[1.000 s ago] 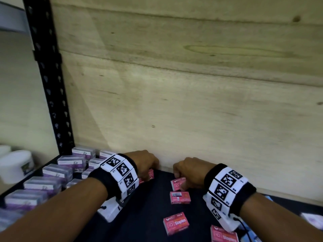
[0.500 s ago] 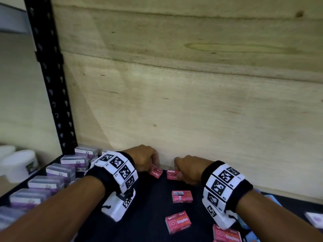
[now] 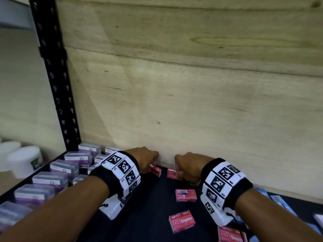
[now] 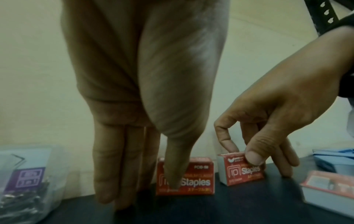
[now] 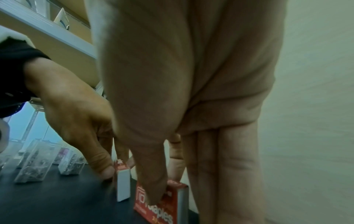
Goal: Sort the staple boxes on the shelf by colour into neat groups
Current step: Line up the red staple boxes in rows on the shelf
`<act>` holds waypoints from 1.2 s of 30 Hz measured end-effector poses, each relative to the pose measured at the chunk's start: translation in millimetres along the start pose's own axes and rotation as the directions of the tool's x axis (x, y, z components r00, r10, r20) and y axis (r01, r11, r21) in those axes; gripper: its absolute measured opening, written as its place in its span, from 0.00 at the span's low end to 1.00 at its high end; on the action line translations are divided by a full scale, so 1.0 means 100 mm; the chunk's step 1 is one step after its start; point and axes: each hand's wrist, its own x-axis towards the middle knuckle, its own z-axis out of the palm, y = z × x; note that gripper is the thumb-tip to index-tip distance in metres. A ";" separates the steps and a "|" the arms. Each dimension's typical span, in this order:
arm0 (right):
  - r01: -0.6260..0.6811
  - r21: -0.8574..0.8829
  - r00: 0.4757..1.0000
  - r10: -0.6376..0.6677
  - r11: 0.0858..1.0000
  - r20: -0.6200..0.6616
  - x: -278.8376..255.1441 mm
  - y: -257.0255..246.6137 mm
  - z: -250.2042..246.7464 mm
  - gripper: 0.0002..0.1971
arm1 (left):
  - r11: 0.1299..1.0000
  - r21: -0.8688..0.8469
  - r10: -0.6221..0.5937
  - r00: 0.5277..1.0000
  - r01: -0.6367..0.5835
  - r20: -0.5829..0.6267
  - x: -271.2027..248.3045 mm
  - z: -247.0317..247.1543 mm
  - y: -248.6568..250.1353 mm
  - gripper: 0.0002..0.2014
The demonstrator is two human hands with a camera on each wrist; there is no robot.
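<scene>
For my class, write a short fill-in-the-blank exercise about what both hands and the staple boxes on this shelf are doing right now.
1. Each hand stands a ____ staple box on its edge by the wooden back wall.
2. The right hand pinches its box between forefinger and ____.
3. The clear cases with purple labels sit on the ____ side of the shelf.
4. Two more red boxes lie ____ on the shelf behind the hands.

Missing words: red; thumb; left; flat
</scene>
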 end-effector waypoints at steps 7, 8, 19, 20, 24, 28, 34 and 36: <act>-0.032 0.007 0.999 0.032 0.999 0.008 0.00 0.02 0.01 0.15 | 1.000 0.018 0.001 1.000 -0.001 0.000 0.06 0.00 0.03 0.18; -0.032 0.001 0.999 0.032 0.999 0.013 0.00 0.02 0.00 0.15 | 1.000 0.021 0.000 1.000 0.001 -0.002 0.08 0.00 0.04 0.18; -0.042 0.046 0.999 0.042 0.998 0.012 0.03 0.01 0.00 0.13 | 1.000 0.022 -0.001 1.000 0.001 0.000 0.14 -0.02 0.02 0.17; -0.045 0.049 0.999 0.044 0.998 0.012 0.03 0.01 0.01 0.13 | 1.000 0.019 0.000 1.000 0.000 0.000 0.14 -0.02 0.02 0.17; -0.070 0.089 0.997 0.069 0.994 0.016 0.02 0.04 0.03 0.17 | 1.000 0.018 0.008 1.000 -0.008 0.010 0.12 -0.03 -0.02 0.18; -0.102 0.146 0.995 0.098 0.984 0.035 -0.03 0.10 0.04 0.25 | 1.000 -0.010 -0.001 1.000 0.002 0.013 0.07 -0.04 -0.03 0.22; -0.132 0.309 0.990 0.110 0.942 0.089 -0.17 0.23 0.10 0.28 | 0.985 -0.139 -0.104 0.994 0.105 0.018 -0.07 -0.03 -0.08 0.33; -0.119 0.281 0.991 0.097 0.952 0.092 -0.27 0.25 0.09 0.24 | 0.977 -0.157 -0.146 0.989 0.147 0.020 -0.18 -0.07 -0.07 0.36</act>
